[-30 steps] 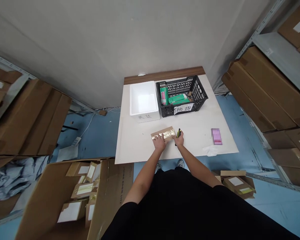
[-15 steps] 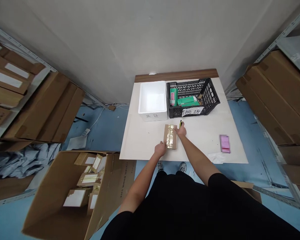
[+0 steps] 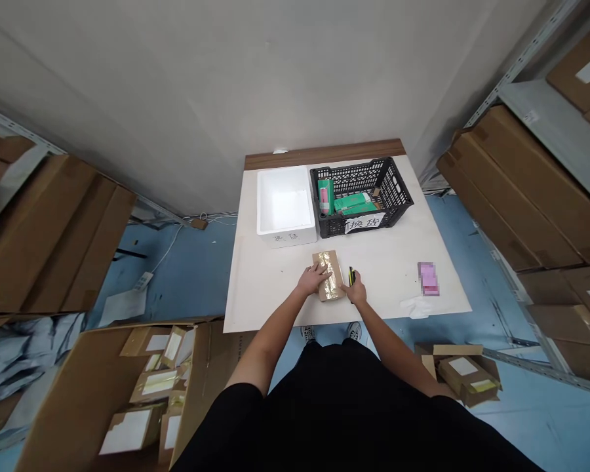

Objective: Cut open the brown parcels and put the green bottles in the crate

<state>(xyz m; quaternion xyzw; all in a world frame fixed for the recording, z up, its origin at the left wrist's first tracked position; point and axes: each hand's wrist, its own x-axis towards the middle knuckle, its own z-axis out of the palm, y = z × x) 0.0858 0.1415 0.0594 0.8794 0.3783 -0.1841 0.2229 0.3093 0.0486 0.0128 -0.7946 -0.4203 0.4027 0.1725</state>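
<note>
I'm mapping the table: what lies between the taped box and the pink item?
In the head view, the right hand holding a black-and-yellow tool, then white tabletop.

The black crate (image 3: 332, 227) reads “换货”; the white box (image 3: 307, 236), blurred characters (image 3: 293, 236).

black top (image 3: 295, 400) | short black sleeves (image 3: 240, 400) | bare forearms (image 3: 278, 322) | left hand (image 3: 313, 279), right hand (image 3: 356, 290): ungloved | pale shoes (image 3: 354, 331), dark markings

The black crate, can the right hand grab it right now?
Probably not just now: the right hand holds a yellow-and-black tool, though nothing blocks its way to the black crate.
</note>
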